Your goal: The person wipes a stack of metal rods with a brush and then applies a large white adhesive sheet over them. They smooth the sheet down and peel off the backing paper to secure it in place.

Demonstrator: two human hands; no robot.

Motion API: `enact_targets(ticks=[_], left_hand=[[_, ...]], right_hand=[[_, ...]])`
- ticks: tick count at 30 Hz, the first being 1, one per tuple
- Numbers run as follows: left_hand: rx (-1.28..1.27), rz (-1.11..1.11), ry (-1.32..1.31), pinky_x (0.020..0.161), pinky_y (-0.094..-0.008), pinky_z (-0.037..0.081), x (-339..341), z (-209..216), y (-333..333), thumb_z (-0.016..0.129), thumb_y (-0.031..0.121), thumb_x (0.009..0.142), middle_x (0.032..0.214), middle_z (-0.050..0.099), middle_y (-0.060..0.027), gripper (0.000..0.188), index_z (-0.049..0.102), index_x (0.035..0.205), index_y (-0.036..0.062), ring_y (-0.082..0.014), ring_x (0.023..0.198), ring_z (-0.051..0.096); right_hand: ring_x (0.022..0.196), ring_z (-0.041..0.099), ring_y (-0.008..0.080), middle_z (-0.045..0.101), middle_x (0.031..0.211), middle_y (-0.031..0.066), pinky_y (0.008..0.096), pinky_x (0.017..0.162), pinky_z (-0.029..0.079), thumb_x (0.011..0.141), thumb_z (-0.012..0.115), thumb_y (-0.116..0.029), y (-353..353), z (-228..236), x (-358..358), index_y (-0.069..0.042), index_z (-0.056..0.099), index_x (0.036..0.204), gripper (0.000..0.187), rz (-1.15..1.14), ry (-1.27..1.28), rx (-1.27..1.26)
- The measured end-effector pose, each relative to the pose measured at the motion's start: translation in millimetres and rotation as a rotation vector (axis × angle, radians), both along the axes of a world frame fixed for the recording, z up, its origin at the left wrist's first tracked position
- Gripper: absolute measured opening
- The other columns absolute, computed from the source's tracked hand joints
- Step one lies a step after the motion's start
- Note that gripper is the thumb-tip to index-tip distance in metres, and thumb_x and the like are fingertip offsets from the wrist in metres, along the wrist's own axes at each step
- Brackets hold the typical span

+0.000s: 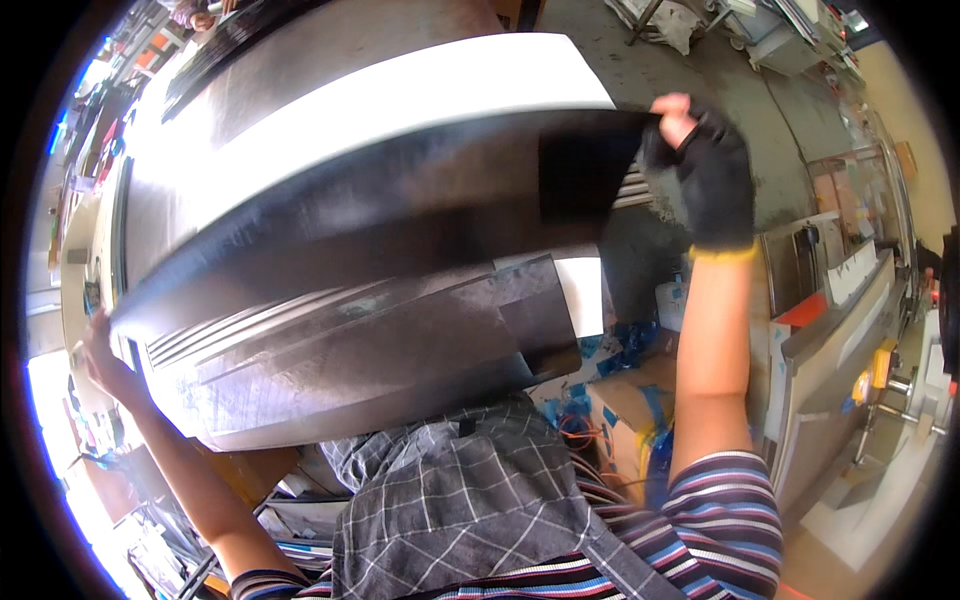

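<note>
A long, dark, flexible sheet (400, 195) stretches bowed between my two hands, raised above the table and partly blurred by motion. My bare left hand (105, 360) grips its far-left end, though blur softens the fingers. At the opposite end, my right hand (700, 150), in a black fingerless glove with a yellow cuff, pinches the corner. Behind the raised sheet lies a white sheet (480, 75). Under it and closer to me is a grey, scuffed panel (350, 365) on the table, partly covered.
A cardboard box (625, 410) with blue plastic stands by my right side. Upright boards (830, 340) lean in a rack farther right. Beyond the table is grey concrete floor (720, 65). Part of another person's hand (203, 20) shows at the far left.
</note>
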State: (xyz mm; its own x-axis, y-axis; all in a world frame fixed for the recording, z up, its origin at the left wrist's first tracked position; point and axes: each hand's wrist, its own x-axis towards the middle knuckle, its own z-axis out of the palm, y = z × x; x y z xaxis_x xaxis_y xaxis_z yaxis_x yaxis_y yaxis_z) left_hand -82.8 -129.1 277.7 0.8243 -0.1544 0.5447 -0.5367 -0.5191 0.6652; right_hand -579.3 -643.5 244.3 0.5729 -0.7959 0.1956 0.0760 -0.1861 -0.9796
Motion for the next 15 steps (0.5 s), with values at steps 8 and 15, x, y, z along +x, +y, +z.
enact_targets(ticks=[8, 15], left_hand=[[-0.182, 0.076, -0.052, 0.077, -0.0304, 0.057, 3.9, -69.5, -151.8, 0.067, 0.006, 0.086, 0.092, 0.065, -0.0105, 0.015, 0.064, 0.096, -0.0034, -0.0211, 0.082, 0.063], [-1.125, 0.265, 0.944, 0.076, -0.03, 0.059, 34.7, -234.8, -216.8, 0.064, -0.012, 0.081, 0.1, 0.056, -0.0154, 0.022, 0.055, 0.101, -0.0094, -0.0237, 0.089, 0.06]], right_hand=[[0.073, 0.064, 0.017, 0.065, 0.091, 0.0082, 0.0287, 0.067, 0.055, 0.088, 0.061, -0.007, -83.6, -48.6, 12.2, 0.0, 0.065, 0.105, 0.019, -0.163, -0.298, 0.265], [0.064, 0.063, 0.0202, 0.065, 0.079, 0.0085, 0.0285, 0.058, 0.058, 0.086, 0.065, -0.002, -135.3, -157.2, 8.8, -0.002, 0.061, 0.086, 0.004, -0.444, -0.18, 0.915]])
